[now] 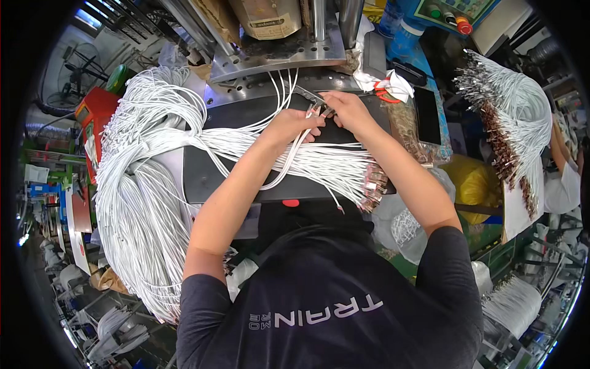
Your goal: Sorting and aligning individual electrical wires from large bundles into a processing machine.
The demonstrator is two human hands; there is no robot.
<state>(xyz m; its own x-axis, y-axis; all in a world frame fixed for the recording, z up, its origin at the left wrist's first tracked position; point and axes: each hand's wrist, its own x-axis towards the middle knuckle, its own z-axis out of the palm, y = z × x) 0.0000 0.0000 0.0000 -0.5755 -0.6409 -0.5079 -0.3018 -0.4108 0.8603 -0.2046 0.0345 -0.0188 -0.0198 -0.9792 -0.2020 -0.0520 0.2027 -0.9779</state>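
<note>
Dark shirt (332, 286) lies nearest the camera, with two bare forearms reaching forward from it over the black work surface (200, 182). At their end the left hand (298, 126) has its grip closed round a few white cables (286, 166), while the right hand (349, 112) has its grip pinched, it seems, on a small metal part (321, 111) – fingers hide most of it. Both meet close together, probably so one steadies the cables while the other works finely

Beneath them a cable bundle (335, 169) lies crosswise, its copper-coloured ends (373, 187) together at the right, perhaps to keep them aligned. A large cable heap (138, 209) crowds the left side – its strands cross the surface toward the left forearm. Beyond, a metal press plate (276, 63) limits forward room; rightward sit red-handled scissors (386, 94), a dark phone (428, 117) and a yellow bag (473, 184)
</note>
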